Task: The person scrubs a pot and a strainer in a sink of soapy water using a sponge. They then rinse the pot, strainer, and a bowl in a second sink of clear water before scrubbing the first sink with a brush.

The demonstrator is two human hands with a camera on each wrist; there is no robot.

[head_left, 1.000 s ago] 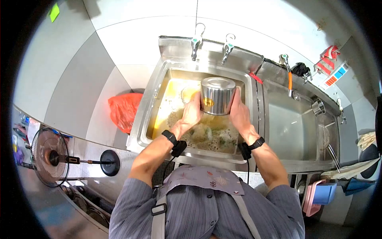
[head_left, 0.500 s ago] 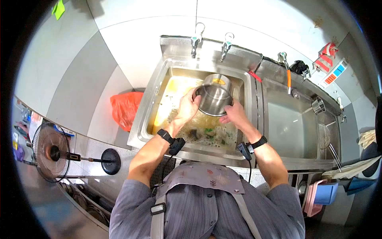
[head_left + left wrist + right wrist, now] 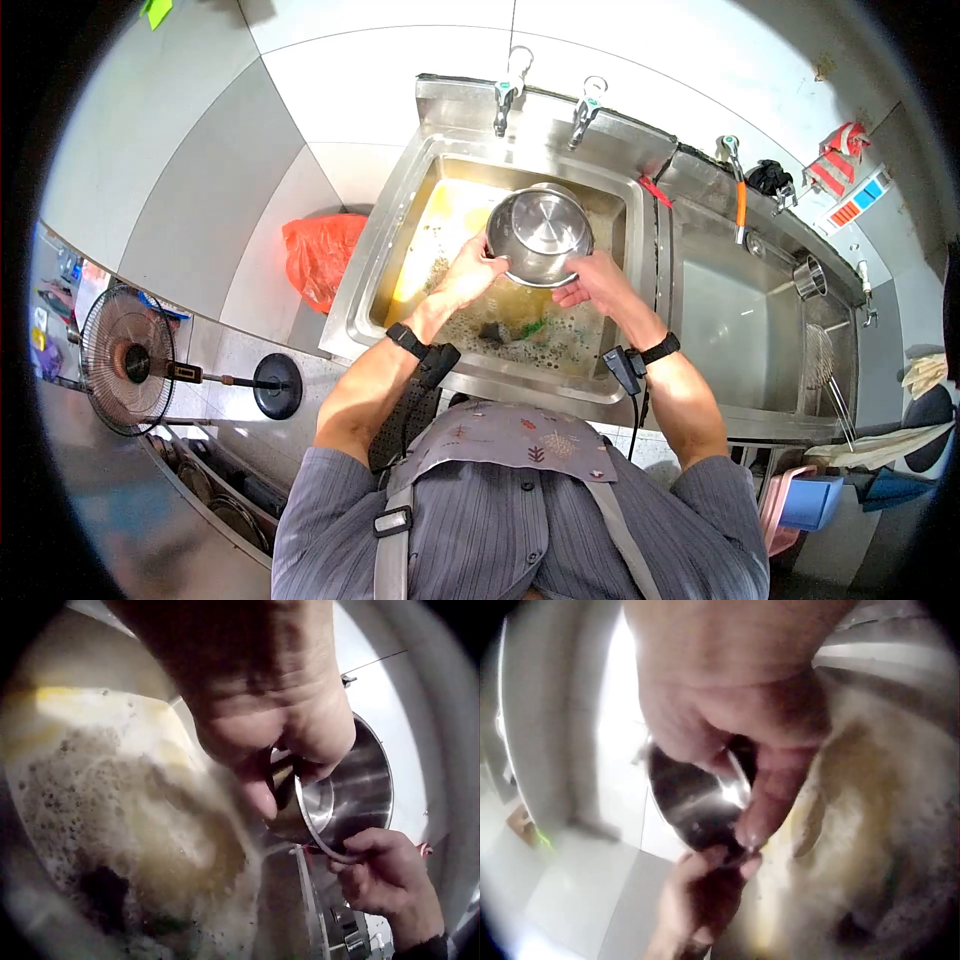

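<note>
i grip the rim of a round, shiny stainless-steel pot (image 3: 546,224) with my left hand (image 3: 470,274) and right hand (image 3: 600,283), its open mouth facing me above murky, foamy water (image 3: 565,345) in the left metal sink (image 3: 365,300). its outside is mostly hidden; dark bits (image 3: 490,332) in the water are hard to identify. a red-orange plastic bag (image 3: 325,262) sits left, two metal taps (image 3: 504,98) far.

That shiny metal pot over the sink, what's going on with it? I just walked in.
A person is holding the shiny metal pot by its rim, with the left hand on one side and the right hand on the other. It is over a sink basin of murky, foamy water, its open mouth tilted toward the person so the inside shows.
</note>
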